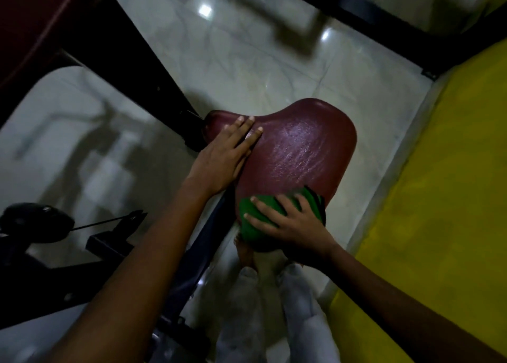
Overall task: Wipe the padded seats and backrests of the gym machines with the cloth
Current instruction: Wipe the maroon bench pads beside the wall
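**Two hands on one seat: where the wipe could fail**

Both hands are seen on the maroon seat (296,148) at the centre of the frame. The left hand (225,154) is laid flat, fingers straight, on the narrow end of the seat toward the left. The right hand (290,220) is spread over the green cloth (255,220), pressing it onto the lower edge of the seat; the fingers are splayed across the cloth, not curled round it.

Several risks are judged from this position. The cloth is bunched and hangs partly past the lower rim, so a stroke begun here could let it slip off the edge and drop to the pale floor (247,61). Because it is held only by downward pressure, a fast pass could also leave the cloth behind under the palm. A glossy, streaked patch is visible at the middle of the pad; if the surface is damp there, the flat left hand may slide and the seat would be steadied less well.

The narrow end is covered by the left hand, so that area could be missed unless the hand is shifted. Dark frame bars (142,69) at upper left lie close to that end, and knuckles could be knocked against them on a long sweep. No backrest can be told apart with certainty in the dim picture.
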The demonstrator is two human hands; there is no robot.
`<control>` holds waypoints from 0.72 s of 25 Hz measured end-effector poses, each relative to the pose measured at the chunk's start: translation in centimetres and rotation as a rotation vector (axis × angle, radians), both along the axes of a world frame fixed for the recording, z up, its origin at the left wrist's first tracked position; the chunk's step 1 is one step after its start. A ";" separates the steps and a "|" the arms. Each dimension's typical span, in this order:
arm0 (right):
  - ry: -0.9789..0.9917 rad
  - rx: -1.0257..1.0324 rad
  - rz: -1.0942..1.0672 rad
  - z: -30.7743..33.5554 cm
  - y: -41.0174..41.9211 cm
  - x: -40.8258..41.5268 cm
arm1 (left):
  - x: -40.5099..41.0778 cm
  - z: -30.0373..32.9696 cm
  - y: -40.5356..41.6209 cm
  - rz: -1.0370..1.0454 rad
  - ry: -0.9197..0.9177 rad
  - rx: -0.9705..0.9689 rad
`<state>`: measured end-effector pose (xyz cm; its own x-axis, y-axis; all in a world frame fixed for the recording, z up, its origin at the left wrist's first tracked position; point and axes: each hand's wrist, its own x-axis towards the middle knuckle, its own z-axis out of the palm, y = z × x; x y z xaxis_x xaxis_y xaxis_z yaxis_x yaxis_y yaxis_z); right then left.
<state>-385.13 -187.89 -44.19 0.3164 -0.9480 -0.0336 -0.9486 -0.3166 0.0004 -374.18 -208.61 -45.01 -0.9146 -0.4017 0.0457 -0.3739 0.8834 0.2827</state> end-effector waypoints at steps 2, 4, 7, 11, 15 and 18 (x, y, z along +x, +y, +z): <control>0.010 0.011 0.158 0.0 2.3 -2.3 | 0.0 -0.2 0.5 0.037 0.030 0.010; -0.007 0.042 -0.001 0.7 2.7 -5.8 | -0.2 -0.3 0.9 0.071 0.051 0.048; -0.124 0.116 -0.487 1.6 1.8 -7.3 | -0.4 -0.6 1.2 0.120 0.082 0.064; -0.161 0.081 -0.537 1.7 -1.5 -7.7 | -0.9 -1.0 3.3 0.336 0.109 0.117; -0.168 0.063 -0.556 1.9 -7.1 -9.1 | -2.1 -1.3 6.2 0.505 0.099 0.141; -0.246 0.206 -0.517 2.7 -12.1 -10.9 | -3.6 -1.3 6.6 0.595 0.102 0.165</control>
